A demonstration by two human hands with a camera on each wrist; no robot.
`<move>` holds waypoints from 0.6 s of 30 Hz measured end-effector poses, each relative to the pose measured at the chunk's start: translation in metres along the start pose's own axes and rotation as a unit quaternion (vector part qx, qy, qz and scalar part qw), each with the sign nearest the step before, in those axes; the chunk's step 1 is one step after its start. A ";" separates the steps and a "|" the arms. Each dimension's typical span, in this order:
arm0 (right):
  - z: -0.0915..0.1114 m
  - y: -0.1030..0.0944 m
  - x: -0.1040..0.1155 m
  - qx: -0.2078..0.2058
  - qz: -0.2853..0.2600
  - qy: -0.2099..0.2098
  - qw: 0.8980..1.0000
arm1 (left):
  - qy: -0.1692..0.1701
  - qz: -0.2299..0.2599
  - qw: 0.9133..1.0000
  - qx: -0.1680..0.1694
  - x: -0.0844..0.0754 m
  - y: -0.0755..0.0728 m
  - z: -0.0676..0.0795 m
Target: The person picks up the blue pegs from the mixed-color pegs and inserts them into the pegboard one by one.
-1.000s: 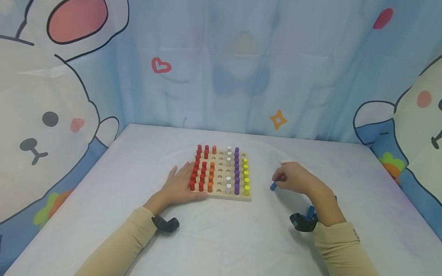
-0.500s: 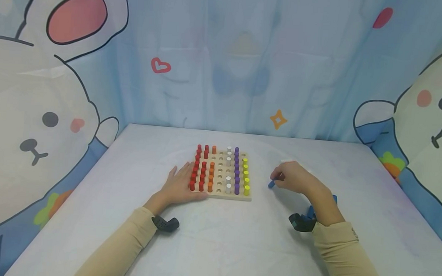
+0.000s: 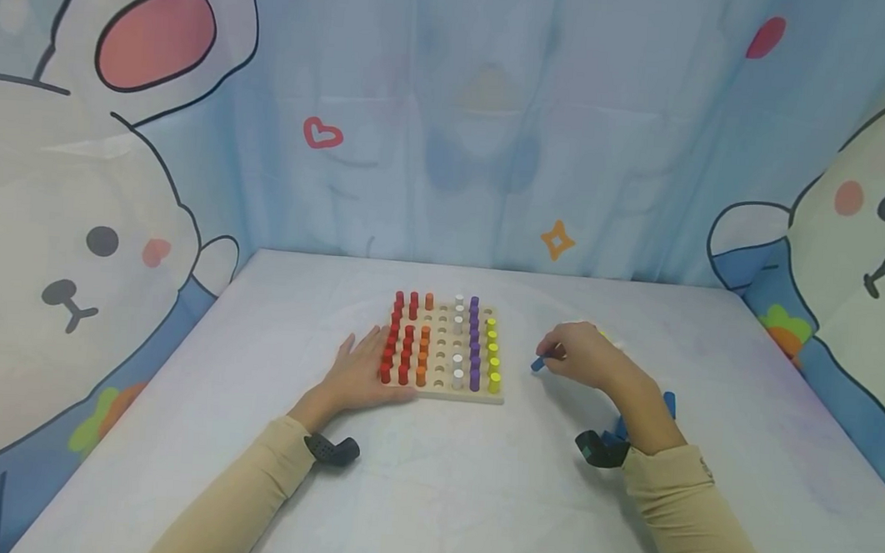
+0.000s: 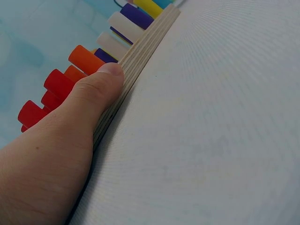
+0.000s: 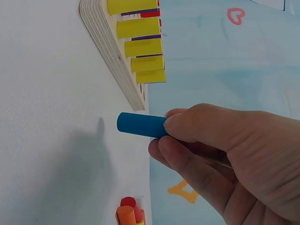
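Note:
A wooden pegboard [image 3: 447, 398] lies mid-table with upright pegs in columns: red, orange, white, purple and yellow. Between the orange and white columns its holes are bare. My left hand [image 3: 362, 372] rests at its near left corner, fingers spread along the left side. In the left wrist view the thumb [image 4: 93, 93] lies against the layered front edge, below an orange peg [image 4: 84, 58]. To the right of the board, my right hand [image 3: 584, 355] pinches a blue peg [image 5: 140, 124] by one end between thumb and fingers, held above the table, apart from the board.
Loose blue pegs [image 3: 669, 403] lie by the right wrist, partly hidden by it. Beyond the right hand are more loose pegs, among them an orange one [image 5: 125, 215] and a red one [image 5: 130, 202]. A printed curtain [image 3: 387, 190] hangs behind the table.
My right hand has shifted slightly left towards the board with the blue peg in its grip. The left hand and the board stay where they were.

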State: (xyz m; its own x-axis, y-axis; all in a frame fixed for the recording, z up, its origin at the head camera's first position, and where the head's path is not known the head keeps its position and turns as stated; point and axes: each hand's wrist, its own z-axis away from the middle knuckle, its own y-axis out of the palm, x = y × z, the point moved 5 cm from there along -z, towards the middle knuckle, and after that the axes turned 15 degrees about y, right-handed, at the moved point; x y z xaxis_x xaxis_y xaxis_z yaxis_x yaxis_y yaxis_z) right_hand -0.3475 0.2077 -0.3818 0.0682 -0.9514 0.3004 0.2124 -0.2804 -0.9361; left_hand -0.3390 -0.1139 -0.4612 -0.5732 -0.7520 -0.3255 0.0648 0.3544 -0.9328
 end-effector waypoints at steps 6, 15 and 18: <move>0.003 -0.003 0.003 -0.028 0.002 -0.009 1.000 | -0.006 0.003 1.000 0.006 0.000 0.002 -0.001; 0.009 -0.008 0.014 -0.066 -0.008 -0.021 0.998 | -0.011 0.001 1.000 0.010 0.000 0.002 -0.001; 0.010 -0.009 0.017 -0.078 -0.007 -0.028 0.997 | -0.011 -0.001 1.000 0.011 0.000 0.001 -0.001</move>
State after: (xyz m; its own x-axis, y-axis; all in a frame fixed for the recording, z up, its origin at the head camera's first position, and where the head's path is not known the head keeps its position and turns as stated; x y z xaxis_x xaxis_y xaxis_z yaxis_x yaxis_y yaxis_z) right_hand -0.3382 0.1950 -0.3663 0.1207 -0.9399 0.3193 0.0597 -0.3142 -0.9475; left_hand -0.3400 -0.1125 -0.4622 -0.5556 -0.7645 -0.3270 0.0813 0.3414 -0.9364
